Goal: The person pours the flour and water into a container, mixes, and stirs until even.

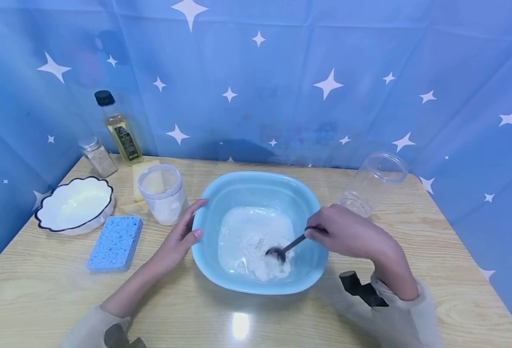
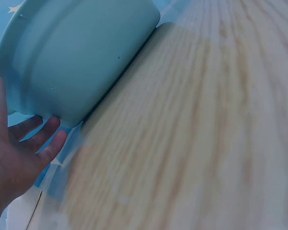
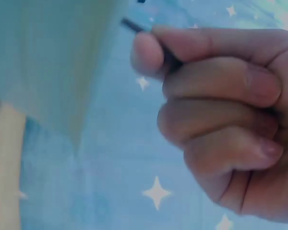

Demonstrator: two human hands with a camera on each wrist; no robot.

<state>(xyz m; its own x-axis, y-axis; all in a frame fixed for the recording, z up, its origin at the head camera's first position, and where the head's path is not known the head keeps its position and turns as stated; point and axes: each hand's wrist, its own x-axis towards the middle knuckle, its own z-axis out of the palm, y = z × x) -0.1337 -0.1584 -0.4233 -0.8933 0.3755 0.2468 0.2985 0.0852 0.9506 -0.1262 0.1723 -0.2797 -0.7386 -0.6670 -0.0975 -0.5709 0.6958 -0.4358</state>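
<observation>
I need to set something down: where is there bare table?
The table is bare in front of the basin, between the sleeves, and right of the right sleeve. Crowded: back left, around the bottle, scalloped bowl and powder jar.

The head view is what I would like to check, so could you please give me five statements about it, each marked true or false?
1. The right hand holds a dark spoon. True.
2. The left hand grips the jar of powder. False: it touches the side of the blue basin.
3. White material lies in the basin. True.
4. The blue sponge lies inside the white bowl. False: it lies on the table, outside the bowl.
5. The dark-capped bottle stands to the right of the basin. False: it stands to the left.
</observation>
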